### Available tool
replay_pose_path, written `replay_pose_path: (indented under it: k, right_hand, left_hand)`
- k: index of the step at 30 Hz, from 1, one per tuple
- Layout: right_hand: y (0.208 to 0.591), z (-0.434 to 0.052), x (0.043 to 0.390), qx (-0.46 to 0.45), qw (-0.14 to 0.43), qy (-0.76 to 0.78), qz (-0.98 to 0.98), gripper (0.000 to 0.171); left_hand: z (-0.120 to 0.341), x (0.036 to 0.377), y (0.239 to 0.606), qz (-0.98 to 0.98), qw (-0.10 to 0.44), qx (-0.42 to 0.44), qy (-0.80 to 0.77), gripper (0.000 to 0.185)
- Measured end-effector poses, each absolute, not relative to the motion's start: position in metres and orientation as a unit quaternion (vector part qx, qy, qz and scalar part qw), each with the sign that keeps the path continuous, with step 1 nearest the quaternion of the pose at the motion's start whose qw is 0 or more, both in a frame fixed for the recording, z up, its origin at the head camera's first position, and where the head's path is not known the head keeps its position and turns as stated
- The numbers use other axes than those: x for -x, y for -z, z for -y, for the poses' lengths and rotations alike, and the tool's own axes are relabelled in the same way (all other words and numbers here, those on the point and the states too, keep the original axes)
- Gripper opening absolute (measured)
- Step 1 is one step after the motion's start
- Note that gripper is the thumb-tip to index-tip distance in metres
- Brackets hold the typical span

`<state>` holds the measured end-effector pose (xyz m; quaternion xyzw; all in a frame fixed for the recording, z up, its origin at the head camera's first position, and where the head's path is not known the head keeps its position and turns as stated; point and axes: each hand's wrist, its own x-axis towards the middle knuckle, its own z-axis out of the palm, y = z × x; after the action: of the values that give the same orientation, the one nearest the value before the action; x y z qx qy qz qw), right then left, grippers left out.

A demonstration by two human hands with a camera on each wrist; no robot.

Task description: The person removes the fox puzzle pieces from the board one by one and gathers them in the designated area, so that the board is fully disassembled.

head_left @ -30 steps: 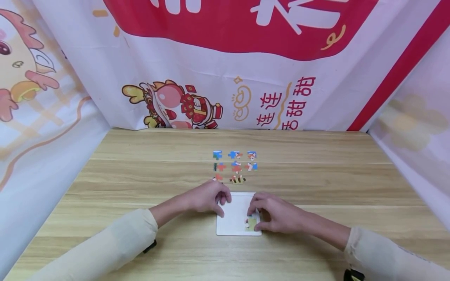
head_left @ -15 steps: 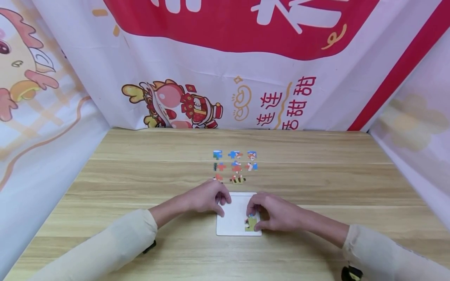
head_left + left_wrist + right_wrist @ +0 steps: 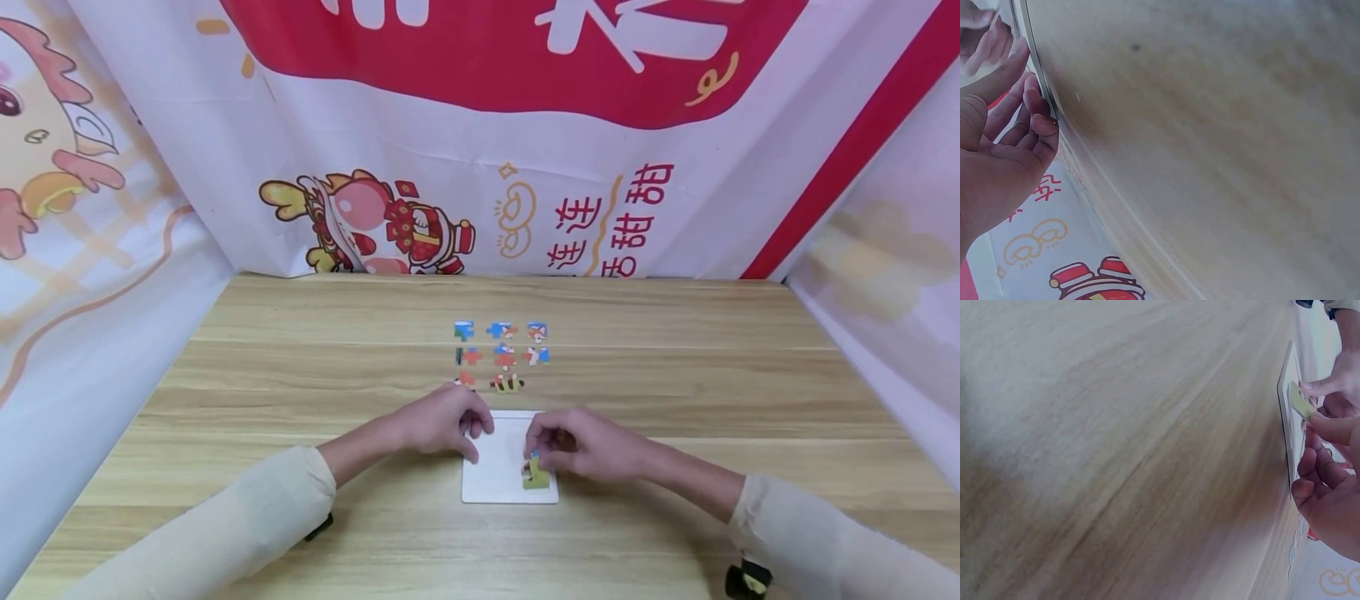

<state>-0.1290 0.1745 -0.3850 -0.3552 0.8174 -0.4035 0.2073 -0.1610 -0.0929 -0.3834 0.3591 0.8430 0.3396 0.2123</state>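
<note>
A white square puzzle board (image 3: 495,479) lies on the table in front of the person. My right hand (image 3: 588,446) pinches a green-yellow jigsaw piece (image 3: 536,477) between thumb and fingers over the board's lower right part. In the right wrist view the same jigsaw piece (image 3: 1300,403) is tilted, with one edge raised from the board. On the opposite side, my left hand (image 3: 442,421) rests at the board's left edge, fingers loosely bent and holding no piece. Its thumb (image 3: 1007,75) lies along the board in the left wrist view.
Several loose jigsaw pieces (image 3: 505,357) lie in rows beyond the board; one piece (image 3: 465,379) is partly covered by the left hand. The wood-grain table (image 3: 337,350) meets a printed cloth backdrop (image 3: 450,125) at the back, with cloth on both sides.
The right fingers have closed on the jigsaw piece and drawn back slightly; the piece's near edge has shifted up and away from the board's corner. The left hand has stayed put.
</note>
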Motion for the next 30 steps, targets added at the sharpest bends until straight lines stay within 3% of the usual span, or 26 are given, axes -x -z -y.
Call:
replay_pose_path:
  k: [12,20,30]
  right_hand:
    - [0.384,-0.188,0.165,0.286,0.092,0.416,-0.858,0.009]
    - [0.392,-0.189,0.194,0.237,0.07,0.395,-0.885,0.009]
    - [0.396,-0.185,0.208,0.245,0.052,0.34,-0.907,0.012]
  left_hand:
    - [0.093,0.158,0.383,-0.842,0.217,-0.348,-0.351,0.027]
    - [0.093,0.158,0.383,-0.842,0.217,-0.346,-0.352,0.027]
    - [0.093,0.158,0.383,-0.841,0.212,-0.353,-0.351,0.027]
